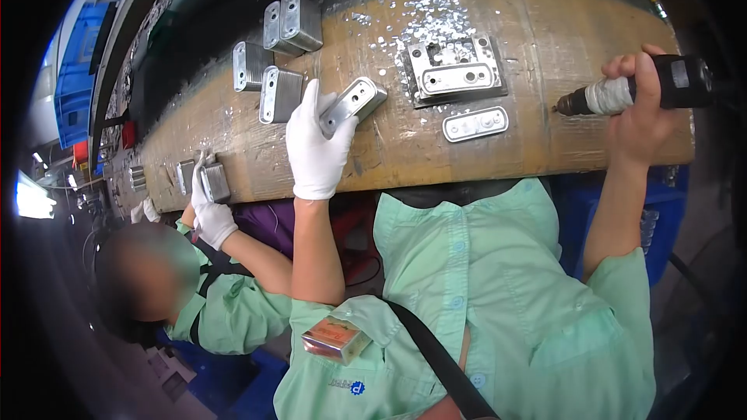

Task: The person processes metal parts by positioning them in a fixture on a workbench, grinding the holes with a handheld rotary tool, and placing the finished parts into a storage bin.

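Holding silver round-ended block [355, 104] over table [545, 140], holes on face, gloved left hand [317, 152], fingers pinching its sides. Bare right hand [644, 109], fingers wrapped round black power tool [681, 82]. Shirt [498, 295] logo [358, 388]: blue "P", adjacent text unreadable.

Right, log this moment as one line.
left: white-gloved hand around end of silver layered metal block | right: bare hand holding black power driver | near: grey metal fixture, silver oblong plate beside it
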`<state>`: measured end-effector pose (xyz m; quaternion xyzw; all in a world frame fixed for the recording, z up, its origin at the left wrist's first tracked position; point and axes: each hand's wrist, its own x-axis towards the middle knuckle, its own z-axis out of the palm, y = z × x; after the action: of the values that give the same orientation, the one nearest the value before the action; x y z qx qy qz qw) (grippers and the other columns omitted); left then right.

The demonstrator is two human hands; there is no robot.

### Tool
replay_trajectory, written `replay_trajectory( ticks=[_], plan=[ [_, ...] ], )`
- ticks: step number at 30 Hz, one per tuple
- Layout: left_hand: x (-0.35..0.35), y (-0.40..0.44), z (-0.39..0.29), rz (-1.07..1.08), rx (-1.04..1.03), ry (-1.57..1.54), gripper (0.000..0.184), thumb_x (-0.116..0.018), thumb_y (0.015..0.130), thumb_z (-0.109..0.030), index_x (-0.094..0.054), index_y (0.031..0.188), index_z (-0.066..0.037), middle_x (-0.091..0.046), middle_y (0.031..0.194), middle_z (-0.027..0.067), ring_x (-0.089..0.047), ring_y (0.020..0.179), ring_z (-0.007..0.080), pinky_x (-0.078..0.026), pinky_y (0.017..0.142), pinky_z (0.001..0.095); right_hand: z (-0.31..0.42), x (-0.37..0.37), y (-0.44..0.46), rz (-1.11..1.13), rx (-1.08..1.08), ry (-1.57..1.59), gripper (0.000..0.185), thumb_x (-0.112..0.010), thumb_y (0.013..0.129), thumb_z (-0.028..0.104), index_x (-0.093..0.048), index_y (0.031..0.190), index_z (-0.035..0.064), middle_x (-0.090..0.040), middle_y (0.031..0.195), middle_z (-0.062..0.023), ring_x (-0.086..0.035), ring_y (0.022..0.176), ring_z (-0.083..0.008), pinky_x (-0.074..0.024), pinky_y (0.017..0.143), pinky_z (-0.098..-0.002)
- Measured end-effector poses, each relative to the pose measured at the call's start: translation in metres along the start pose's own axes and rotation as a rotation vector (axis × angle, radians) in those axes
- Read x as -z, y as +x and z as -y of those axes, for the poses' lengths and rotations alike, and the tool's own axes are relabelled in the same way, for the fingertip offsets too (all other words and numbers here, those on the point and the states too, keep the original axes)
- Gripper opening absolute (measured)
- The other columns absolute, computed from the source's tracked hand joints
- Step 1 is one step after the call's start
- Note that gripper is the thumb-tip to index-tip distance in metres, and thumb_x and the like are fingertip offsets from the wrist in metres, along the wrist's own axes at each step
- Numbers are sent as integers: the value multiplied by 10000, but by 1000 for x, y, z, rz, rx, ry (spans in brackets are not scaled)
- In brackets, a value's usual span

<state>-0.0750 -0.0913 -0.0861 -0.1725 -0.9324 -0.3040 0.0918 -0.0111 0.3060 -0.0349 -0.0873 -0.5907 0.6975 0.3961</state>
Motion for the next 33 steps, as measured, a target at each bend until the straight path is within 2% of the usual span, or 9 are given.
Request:
replay_trajectory(
  ticks=[1,4,6,7,9,15,24,28,33],
  plan=[
    [-1,1,-7,22,70,-34,771,-837,775,-94,-489,1449,44,-695,1151,189,-651,1086,343,-501,952,433,0,0,0,6,3,-8,258,-703,929,71,-588,1116,-65,-639,783,-98,-665,709,-225,-559,707,-369],
    [-8,2,-22,-129,-158,247,733,-826,772,-89,-520,1428,27,-681,1173,179,-628,1098,373,-464,981,480,2,1,-4,2,10,-15,253,-705,928,70,-589,1108,-64,-644,788,-102,-667,707,-224,-560,706,-368],
    [-18,-2,-50,-144,-326,148,639,-804,796,-98,-572,1381,12,-668,1184,178,-616,1103,391,-437,1001,500,4,1,-9,-26,13,-7,249,-709,925,71,-592,1099,-63,-648,790,-105,-668,706,-224,-561,707,-369],
    [-21,-1,-73,34,-339,99,510,-796,738,-6,-634,1222,7,-689,1056,170,-660,983,365,-524,872,444,4,2,-10,-25,15,6,249,-710,924,71,-593,1098,-64,-649,789,-106,-669,707,-225,-561,704,-368],
    [-44,9,-96,295,-535,-65,415,-796,698,-31,-648,1086,-29,-679,1004,149,-668,960,331,-529,803,447,2,3,-9,-13,21,41,250,-712,923,71,-595,1095,-67,-652,788,-108,-671,707,-225,-561,698,-366],
    [-87,-7,-102,299,-502,128,454,-799,749,-120,-612,1163,-123,-652,1201,57,-606,1117,271,-451,966,440,-5,8,-8,-16,28,70,251,-710,918,59,-592,1096,-74,-653,785,-109,-671,694,-230,-577,693,-381],
    [-55,21,-94,160,-533,-118,298,-804,723,-17,-692,993,-78,-685,1062,103,-656,966,334,-514,852,439,-6,1,-9,-7,28,46,248,-716,921,65,-597,1094,-66,-655,781,-107,-670,681,-222,-580,683,-377],
    [-59,48,-69,127,-521,-25,250,-807,744,-44,-722,975,-86,-703,1111,112,-650,1038,340,-510,893,443,-11,-15,-5,19,12,-18,230,-724,921,84,-614,1075,-47,-661,784,-99,-677,678,-216,-578,672,-365],
    [-72,57,-66,198,-499,-93,207,-808,755,-59,-725,943,-87,-711,1152,104,-648,1060,338,-509,915,445,11,-43,1,134,-3,30,267,-595,989,143,-573,1188,-34,-613,849,-94,-623,786,-259,-542,773,-450]
  ],
)
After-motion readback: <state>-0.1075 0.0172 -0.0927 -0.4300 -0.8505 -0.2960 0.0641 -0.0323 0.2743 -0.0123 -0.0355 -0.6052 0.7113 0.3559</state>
